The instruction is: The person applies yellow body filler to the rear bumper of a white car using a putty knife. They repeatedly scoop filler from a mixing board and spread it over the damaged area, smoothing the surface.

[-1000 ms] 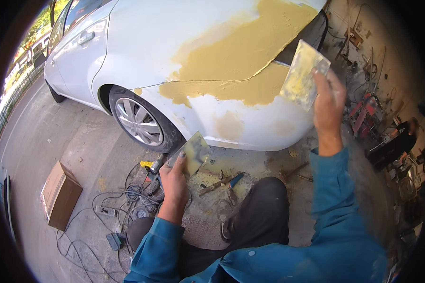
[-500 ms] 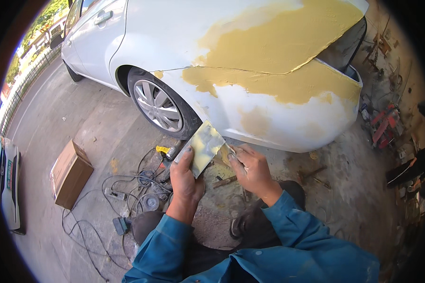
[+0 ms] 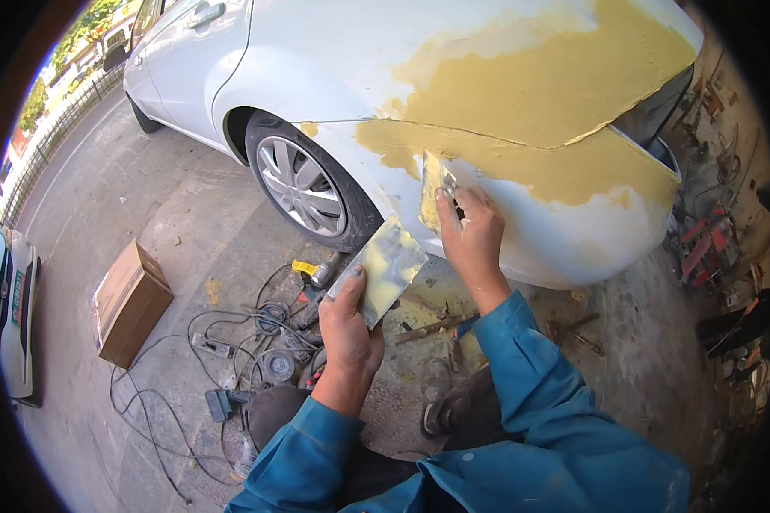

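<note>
Dusty concrete floor (image 3: 205,231) spreads under a white car (image 3: 359,68), its rear corner filling the top of my feed and its nose pointing away to the upper left. Ahead of that corner, my right grip (image 3: 479,235) is pinching a small filler spreader (image 3: 433,192) between thumb and fingers. I see its long axis standing nearly upright, the free end pointing up and overlapping the yellow filler (image 3: 539,94) in my view; I cannot tell whether they touch. Lower and to the left, my left grip (image 3: 349,333) is clasping a broader mixing plate (image 3: 383,265), thumb on top, its face smeared yellow and grey. That plate's long axis slants from lower left to upper right, the free end pointing toward the bumper.

Farther out, I have the rear wheel (image 3: 304,188) just beyond the plate, with a yellow-ended tool (image 3: 306,268) on the floor below it. Tangled cables (image 3: 269,318) lie left of my left grip, then a cardboard box (image 3: 137,303), and a second vehicle (image 3: 13,333) at the far left.
</note>
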A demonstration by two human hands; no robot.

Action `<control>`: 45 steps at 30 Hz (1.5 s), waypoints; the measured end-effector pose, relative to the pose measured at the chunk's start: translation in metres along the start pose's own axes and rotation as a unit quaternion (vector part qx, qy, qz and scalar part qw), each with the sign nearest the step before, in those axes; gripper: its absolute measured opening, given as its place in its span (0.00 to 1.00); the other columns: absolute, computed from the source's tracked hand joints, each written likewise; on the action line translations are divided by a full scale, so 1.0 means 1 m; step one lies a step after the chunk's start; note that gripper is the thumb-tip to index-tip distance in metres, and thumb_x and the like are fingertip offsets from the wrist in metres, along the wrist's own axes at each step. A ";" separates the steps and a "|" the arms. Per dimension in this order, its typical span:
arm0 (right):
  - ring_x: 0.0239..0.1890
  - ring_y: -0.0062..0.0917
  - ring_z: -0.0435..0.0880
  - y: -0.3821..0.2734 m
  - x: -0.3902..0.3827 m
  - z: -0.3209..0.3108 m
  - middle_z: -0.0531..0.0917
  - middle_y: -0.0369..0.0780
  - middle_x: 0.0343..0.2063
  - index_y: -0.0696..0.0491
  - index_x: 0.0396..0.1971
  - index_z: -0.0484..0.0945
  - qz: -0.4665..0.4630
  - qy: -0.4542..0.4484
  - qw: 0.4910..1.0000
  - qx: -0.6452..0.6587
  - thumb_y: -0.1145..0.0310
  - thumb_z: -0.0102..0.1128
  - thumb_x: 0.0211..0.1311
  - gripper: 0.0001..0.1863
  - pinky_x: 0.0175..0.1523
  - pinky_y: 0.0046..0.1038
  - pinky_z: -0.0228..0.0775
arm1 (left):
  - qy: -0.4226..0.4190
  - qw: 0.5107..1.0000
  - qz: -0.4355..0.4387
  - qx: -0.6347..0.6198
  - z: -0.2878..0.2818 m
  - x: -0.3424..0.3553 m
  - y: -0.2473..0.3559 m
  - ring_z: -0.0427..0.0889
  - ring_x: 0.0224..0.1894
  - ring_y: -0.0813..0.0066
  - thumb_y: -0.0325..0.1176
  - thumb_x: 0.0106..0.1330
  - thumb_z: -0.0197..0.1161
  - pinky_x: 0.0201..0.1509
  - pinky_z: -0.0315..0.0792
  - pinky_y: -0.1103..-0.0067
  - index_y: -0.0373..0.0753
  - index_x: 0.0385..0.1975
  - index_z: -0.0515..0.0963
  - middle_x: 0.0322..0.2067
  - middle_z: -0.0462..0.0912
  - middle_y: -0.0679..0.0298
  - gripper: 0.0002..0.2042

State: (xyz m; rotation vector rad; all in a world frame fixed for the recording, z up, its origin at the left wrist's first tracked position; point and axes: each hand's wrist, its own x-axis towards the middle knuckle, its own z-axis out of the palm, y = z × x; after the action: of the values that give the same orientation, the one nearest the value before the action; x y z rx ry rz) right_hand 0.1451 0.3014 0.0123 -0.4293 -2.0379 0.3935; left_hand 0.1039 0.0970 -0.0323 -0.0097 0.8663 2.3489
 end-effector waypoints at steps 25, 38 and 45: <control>0.15 0.17 0.76 -0.025 0.061 0.045 0.80 0.35 0.18 0.60 0.26 0.83 0.257 -0.067 0.915 0.304 0.65 0.67 0.73 0.16 0.20 0.27 0.70 | 0.005 0.999 0.036 -0.022 -0.006 0.000 0.012 0.90 0.55 0.65 0.35 0.82 0.59 0.59 0.84 0.68 0.31 0.62 0.81 0.56 0.89 0.58 0.17; 0.15 0.20 0.78 -0.035 0.074 0.056 0.82 0.37 0.20 0.63 0.30 0.85 0.325 -0.056 0.862 0.385 0.67 0.67 0.71 0.14 0.20 0.29 0.73 | 0.005 0.998 0.051 -0.027 -0.005 0.002 0.013 0.90 0.57 0.63 0.34 0.81 0.60 0.63 0.84 0.68 0.29 0.63 0.80 0.57 0.89 0.56 0.18; 0.19 0.22 0.81 -0.033 0.083 0.036 0.85 0.38 0.24 0.61 0.31 0.85 0.344 -0.046 0.863 0.367 0.66 0.66 0.70 0.12 0.21 0.28 0.74 | -0.020 0.998 0.050 -0.026 -0.006 0.003 0.014 0.90 0.56 0.63 0.35 0.81 0.61 0.61 0.84 0.69 0.30 0.62 0.81 0.56 0.89 0.57 0.18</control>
State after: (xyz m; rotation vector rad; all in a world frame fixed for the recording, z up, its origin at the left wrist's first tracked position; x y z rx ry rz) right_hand 0.0707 0.3064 0.0728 -0.6449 -1.5876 1.5845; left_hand 0.0921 0.0867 -0.0298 0.0591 0.8029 2.4553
